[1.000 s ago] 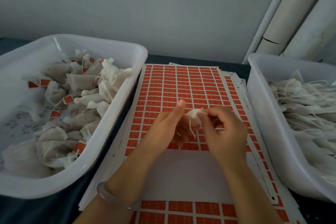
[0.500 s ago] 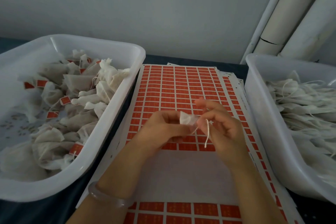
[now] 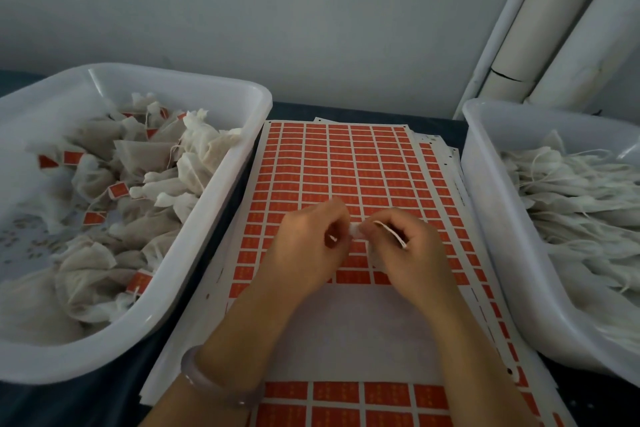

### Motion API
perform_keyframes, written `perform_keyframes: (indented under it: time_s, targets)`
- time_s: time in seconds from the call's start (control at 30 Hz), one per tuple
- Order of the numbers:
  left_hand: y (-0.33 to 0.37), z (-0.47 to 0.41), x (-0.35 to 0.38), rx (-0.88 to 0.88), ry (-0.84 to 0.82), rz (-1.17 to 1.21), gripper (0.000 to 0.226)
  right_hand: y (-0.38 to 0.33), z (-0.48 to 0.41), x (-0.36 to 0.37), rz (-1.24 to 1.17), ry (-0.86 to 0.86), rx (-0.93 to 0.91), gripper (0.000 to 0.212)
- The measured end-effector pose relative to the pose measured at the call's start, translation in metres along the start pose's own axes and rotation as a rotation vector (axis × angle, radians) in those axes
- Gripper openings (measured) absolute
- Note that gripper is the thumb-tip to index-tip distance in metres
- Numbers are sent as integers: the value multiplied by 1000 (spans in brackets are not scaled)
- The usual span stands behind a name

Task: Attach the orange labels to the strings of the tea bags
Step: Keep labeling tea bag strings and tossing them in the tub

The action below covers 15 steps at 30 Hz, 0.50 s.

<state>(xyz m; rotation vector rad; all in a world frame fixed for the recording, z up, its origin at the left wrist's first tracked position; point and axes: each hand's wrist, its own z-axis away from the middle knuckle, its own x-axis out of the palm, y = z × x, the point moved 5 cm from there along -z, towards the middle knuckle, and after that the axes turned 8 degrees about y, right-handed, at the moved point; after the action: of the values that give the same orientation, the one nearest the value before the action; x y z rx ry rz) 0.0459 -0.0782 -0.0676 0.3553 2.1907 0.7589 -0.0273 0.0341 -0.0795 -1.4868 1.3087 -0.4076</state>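
Tea bag held over the label sheet
I see my left hand and right hand pinching one tea bag between them, its string looped over my right fingers

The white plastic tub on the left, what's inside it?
White plastic tub: filled mesh tea bags with orange labels and scattered specks on its floor; lower layers are covered.

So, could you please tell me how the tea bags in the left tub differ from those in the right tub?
The tea bags in the left tub carry orange labels on their strings; those in the right tub show none. The left ones look filled and puffy, heaped at all angles; the right ones lie flat, roughly aligned. The left ones look beige, the right ones whiter. Both sit in similar white plastic tubs beside the label sheet.
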Motion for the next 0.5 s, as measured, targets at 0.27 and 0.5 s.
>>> perform_keyframes:
  time_s: [0.27, 0.5]
  targets:
    - [2, 0, 0, 109, 83, -67, 7, -12, 7, 2, -90, 156, -116, 6]
    - [0, 8, 16, -93, -94, 89, 21, -12, 9, 2, 38, 152, -311, 14]
